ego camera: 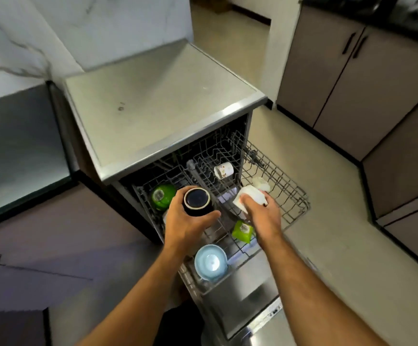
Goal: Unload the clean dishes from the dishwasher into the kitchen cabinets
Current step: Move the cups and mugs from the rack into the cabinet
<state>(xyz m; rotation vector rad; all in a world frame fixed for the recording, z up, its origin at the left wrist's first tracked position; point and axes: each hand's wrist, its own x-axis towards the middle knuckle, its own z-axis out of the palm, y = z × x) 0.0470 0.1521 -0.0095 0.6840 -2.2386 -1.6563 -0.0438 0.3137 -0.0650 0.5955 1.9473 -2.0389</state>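
Note:
The dishwasher [163, 106] stands open with its wire racks [285, 193] pulled out. My left hand [188, 222] grips a dark cup [197, 201] with a pale rim, held base-up above the rack. My right hand [261, 213] grips a white cup [250, 196] over the rack's middle. In the racks lie a green bowl [163, 196], a small green cup [242, 231], a light blue bowl [210, 263] upside down, a patterned white cup [223, 170] on its side and another white piece [261, 183] behind my right hand.
The open dishwasher door [247, 300] juts toward me at floor level. Brown cabinet doors [337, 71] with dark handles line the right wall under a dark counter. A low cabinet [23, 146] stands at the left. Beige floor [327, 221] lies between.

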